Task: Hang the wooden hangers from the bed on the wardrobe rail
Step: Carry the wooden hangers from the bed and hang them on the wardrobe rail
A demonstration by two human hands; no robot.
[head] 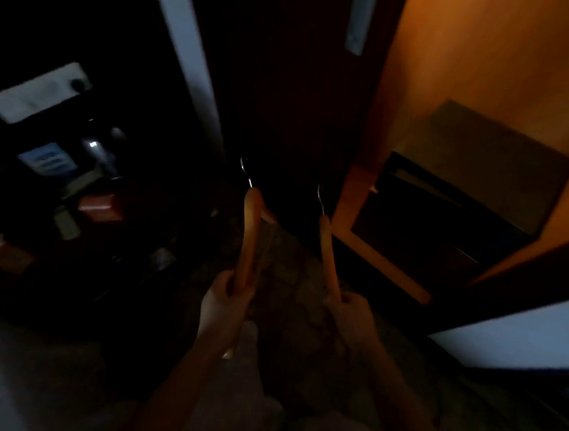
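Both hands are closed around wooden hangers, 1 in each. Left hand (221, 307) wraps the lower end of a hanger (249, 236) with the fingers curled tight around the wood; the wood runs up and away from the fist, and its metal hook (245, 172) sticks out past the far end. A second strip of wood shows just beside this hanger on its right, so the left hand may hold more than 1, but the dim light does not let me tell. Right hand (350, 315) pinches the near end of the other hanger (328, 253) between thumb and curled fingers; its hook (320, 198) also points away from the fist. The 2 hangers stand near each other, apart, roughly parallel.

Beyond and to the right of the right hand an open wardrobe (494, 79) glows orange inside, with a dark box (448, 212) on its floor. Its door (530, 257) swings out to the right of that hand. No rail can be made out. Left of the left hand lies a dark, blurred clutter of things (74, 169) too dim to name. Patterned floor (297, 285) shows under and between the hands.
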